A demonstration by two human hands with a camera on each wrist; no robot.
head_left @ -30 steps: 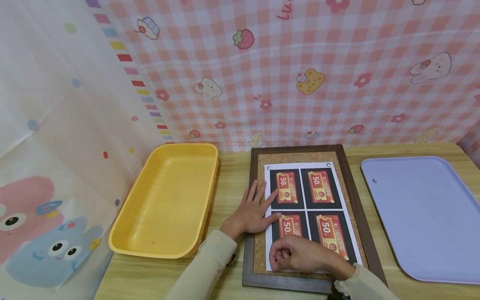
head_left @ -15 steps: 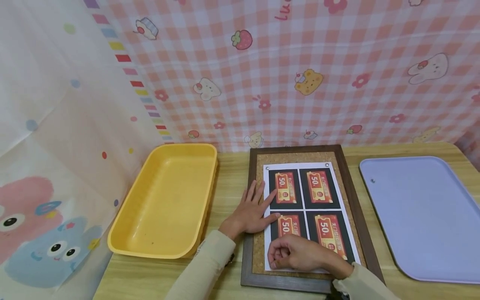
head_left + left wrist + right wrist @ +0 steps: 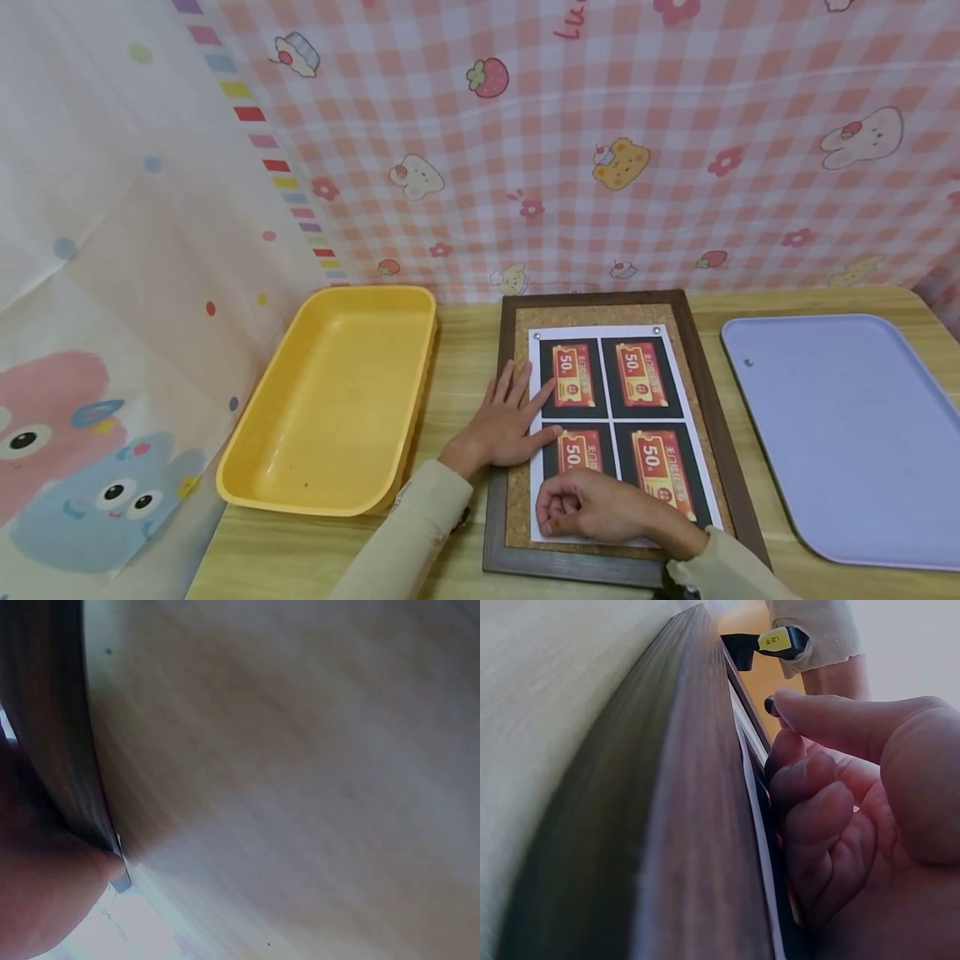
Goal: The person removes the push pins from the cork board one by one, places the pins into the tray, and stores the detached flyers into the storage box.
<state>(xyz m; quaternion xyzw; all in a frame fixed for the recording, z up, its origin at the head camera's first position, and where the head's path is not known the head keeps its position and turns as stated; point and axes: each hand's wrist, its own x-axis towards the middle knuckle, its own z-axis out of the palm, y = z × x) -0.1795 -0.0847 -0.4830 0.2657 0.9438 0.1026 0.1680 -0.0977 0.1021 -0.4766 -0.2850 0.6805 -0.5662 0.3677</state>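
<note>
A white printed sheet with red coupons on black panels lies on a cork board in a dark wooden frame. Silver thumbtacks sit at its two far corners. My left hand spreads its fingers over the sheet's left edge and the frame. Curled at the sheet's near left corner, my right hand pinches a thumbtack between thumb and forefinger; its small round head looks dark in the right wrist view. The head view hides this tack behind the fingers.
To the left stands a yellow plastic bin. A lavender tray lies at the right, with one loose thumbtack near its left edge. A checked pink cloth hangs behind the wooden table.
</note>
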